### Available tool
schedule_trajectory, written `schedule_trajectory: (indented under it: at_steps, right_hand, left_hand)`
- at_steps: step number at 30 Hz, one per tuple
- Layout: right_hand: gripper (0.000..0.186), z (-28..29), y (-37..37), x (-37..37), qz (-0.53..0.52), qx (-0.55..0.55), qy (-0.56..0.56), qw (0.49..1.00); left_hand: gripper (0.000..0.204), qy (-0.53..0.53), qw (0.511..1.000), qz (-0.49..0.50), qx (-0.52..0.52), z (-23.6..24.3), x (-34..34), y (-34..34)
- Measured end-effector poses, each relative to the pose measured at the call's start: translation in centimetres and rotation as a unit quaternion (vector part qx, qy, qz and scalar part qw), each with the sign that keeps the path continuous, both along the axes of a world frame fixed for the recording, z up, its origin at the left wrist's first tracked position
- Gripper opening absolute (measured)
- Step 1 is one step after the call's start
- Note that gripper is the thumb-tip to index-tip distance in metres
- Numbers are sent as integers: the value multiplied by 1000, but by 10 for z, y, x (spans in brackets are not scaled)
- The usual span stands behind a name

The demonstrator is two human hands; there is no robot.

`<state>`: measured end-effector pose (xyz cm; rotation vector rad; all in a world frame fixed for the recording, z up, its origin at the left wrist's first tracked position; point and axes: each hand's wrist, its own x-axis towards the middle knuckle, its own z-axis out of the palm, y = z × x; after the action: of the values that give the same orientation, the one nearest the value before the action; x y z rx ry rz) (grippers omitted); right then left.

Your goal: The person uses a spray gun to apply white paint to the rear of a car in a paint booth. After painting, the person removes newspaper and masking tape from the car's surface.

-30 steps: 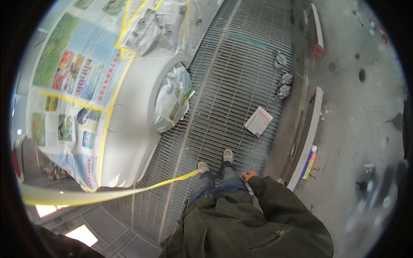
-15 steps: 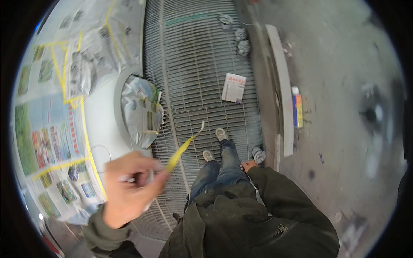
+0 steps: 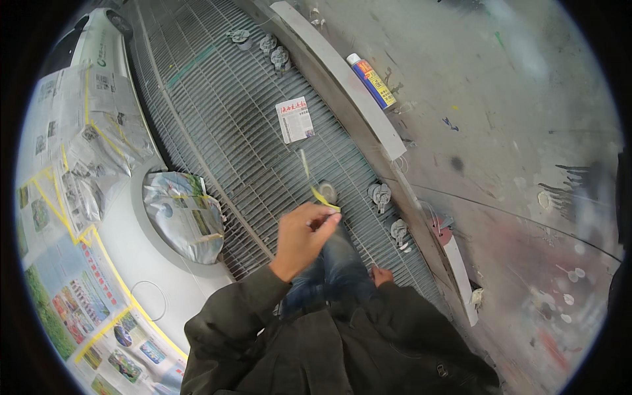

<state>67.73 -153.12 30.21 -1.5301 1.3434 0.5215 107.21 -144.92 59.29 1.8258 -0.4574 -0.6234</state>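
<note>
My left hand [image 3: 303, 238] is raised in front of my body. It pinches one end of a narrow strip of yellow masking tape [image 3: 322, 199], whose free end trails away toward a folded newspaper [image 3: 296, 122] on the floor grating. Beside my right thigh hangs my right hand [image 3: 382, 275], small in the picture; its fingers are too hidden to tell what they do. To my left stands a pale car body [image 3: 118, 227], masked with newspaper sheets and yellow tape. Crumpled covering [image 3: 184, 217] fills its wheel arch.
A slatted metal grating [image 3: 217, 125] lies underfoot. Several crumpled grey lumps [image 3: 280, 58] sit along its right edge, against a raised pale board [image 3: 349, 79]. Beyond the board a yellow-and-blue spray can [image 3: 374, 82] lies on the paint-stained grey floor [image 3: 500, 164].
My left hand has moved right, away from the car and in front of my legs, still with the tape strip. The view has turned, bringing more of the car's far end into sight.
</note>
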Motion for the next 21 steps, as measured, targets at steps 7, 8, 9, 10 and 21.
schedule_trajectory:
  at_steps: [7, 8, 9, 10, 21]
  right_hand:
    - [40, 29, 9, -111, 105, -140, 32, 984]
    - [42, 27, 5, -132, 99, -143, 47, 984]
    - [41, 33, -1, -145, 145, -129, 90, 977]
    - [40, 39, -10, -154, 187, -117, 131, 967]
    - [35, 33, -112, -184, 222, 12, 140, 965]
  left_hand:
    - [14, 9, 995, 94, -31, -85, -69, -40]
    - [14, 14, 993, 119, -3, -107, -75, -43]
    - [15, -1, 991, 134, 1, -136, -83, -47]
    - [15, 10, 988, 153, 13, -161, -89, -54]
    - [24, -105, 968, 182, 139, -330, -106, -134]
